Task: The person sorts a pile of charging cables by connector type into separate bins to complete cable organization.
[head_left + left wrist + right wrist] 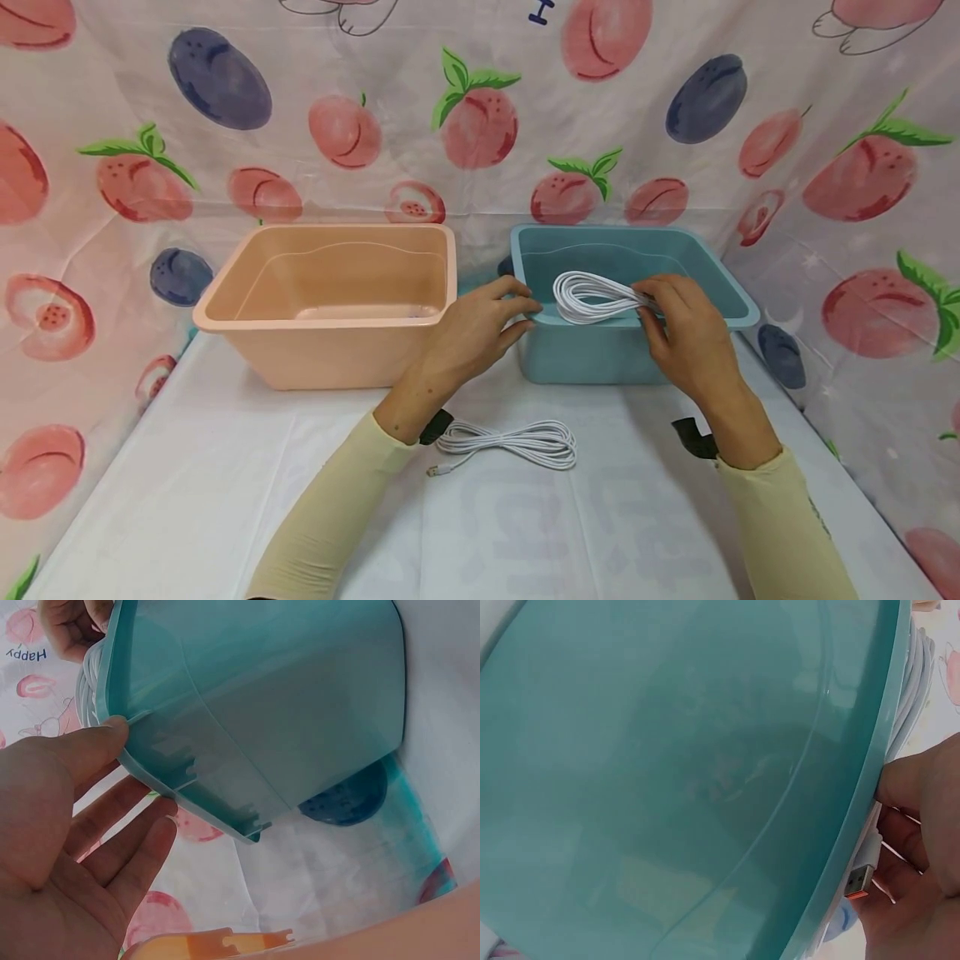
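Note:
A coiled white USB cable is in my right hand, pinched at its right end over the front rim of the teal bin. The cable's USB plug shows beside that hand in the right wrist view. My left hand holds the bin's front left corner, its thumb at the rim in the left wrist view. A second white USB cable, bundled at its middle, lies on the table below, with its plug toward the left.
A peach-coloured bin stands left of the teal one, with a gap between them. A white cloth covers the table. Fruit-printed cloth hangs behind and along the sides.

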The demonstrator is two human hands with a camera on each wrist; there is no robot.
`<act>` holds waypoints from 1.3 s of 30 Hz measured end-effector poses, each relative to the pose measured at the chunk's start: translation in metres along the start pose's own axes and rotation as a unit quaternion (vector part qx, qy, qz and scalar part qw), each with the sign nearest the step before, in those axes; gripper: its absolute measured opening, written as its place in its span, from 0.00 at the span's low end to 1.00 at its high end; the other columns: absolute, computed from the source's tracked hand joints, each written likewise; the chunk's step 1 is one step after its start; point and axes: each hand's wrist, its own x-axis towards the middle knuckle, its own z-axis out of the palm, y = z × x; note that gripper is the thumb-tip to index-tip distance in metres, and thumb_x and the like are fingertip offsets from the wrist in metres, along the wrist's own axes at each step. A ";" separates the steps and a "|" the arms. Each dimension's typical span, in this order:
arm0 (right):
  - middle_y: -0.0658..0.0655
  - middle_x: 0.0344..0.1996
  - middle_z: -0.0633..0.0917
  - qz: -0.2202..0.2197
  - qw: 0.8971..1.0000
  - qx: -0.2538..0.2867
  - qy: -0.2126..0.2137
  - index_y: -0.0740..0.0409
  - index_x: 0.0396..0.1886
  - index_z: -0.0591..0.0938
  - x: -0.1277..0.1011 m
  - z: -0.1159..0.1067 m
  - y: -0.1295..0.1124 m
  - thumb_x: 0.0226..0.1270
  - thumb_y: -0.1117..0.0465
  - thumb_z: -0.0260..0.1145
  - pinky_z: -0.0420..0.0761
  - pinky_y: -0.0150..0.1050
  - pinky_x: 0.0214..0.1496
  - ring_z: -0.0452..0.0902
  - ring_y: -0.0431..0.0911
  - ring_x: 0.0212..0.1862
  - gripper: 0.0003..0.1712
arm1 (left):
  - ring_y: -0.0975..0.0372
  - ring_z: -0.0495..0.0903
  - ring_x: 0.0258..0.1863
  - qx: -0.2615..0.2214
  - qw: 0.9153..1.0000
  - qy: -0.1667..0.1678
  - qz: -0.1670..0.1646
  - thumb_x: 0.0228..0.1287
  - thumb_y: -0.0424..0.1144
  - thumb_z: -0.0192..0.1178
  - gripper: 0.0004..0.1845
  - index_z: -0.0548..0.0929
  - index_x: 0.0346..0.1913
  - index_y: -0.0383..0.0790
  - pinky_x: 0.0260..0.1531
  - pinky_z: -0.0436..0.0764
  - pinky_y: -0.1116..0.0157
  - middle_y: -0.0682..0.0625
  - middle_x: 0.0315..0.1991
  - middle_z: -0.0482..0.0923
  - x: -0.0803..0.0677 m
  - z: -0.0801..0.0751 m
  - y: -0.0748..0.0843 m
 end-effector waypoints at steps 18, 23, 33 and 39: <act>0.64 0.49 0.84 -0.003 1.000 0.002 -0.009 0.68 0.54 0.84 0.000 -0.003 0.000 0.67 0.77 0.70 0.79 0.54 0.56 0.79 0.59 0.52 0.16 | 0.59 0.86 0.53 -0.002 1.000 0.001 0.000 0.71 0.42 0.72 0.13 0.92 0.56 0.48 0.51 0.85 0.64 0.52 0.57 0.83 -0.001 0.000 0.000; 0.64 0.51 0.84 0.007 1.000 -0.007 -0.017 0.67 0.54 0.84 -0.001 -0.006 0.000 0.65 0.75 0.73 0.80 0.57 0.58 0.79 0.60 0.54 0.18 | 0.59 0.86 0.54 -0.006 1.000 0.000 0.001 0.72 0.41 0.72 0.13 0.92 0.56 0.47 0.51 0.85 0.63 0.51 0.57 0.83 -0.001 0.000 0.000; 0.63 0.49 0.84 -0.006 1.000 -0.005 -0.017 0.67 0.52 0.85 -0.003 -0.007 0.000 0.64 0.73 0.75 0.79 0.57 0.59 0.80 0.59 0.52 0.17 | 0.59 0.86 0.52 -0.005 1.000 0.012 0.011 0.71 0.40 0.72 0.13 0.92 0.56 0.46 0.47 0.85 0.64 0.51 0.57 0.83 -0.002 0.001 -0.001; 0.63 0.48 0.84 -0.025 0.999 0.003 -0.021 0.67 0.52 0.85 -0.002 -0.008 -0.007 0.61 0.70 0.77 0.79 0.58 0.57 0.80 0.61 0.52 0.19 | 0.60 0.86 0.53 -0.004 1.000 0.011 0.012 0.73 0.41 0.71 0.13 0.92 0.56 0.47 0.47 0.85 0.65 0.51 0.57 0.83 -0.001 0.001 -0.001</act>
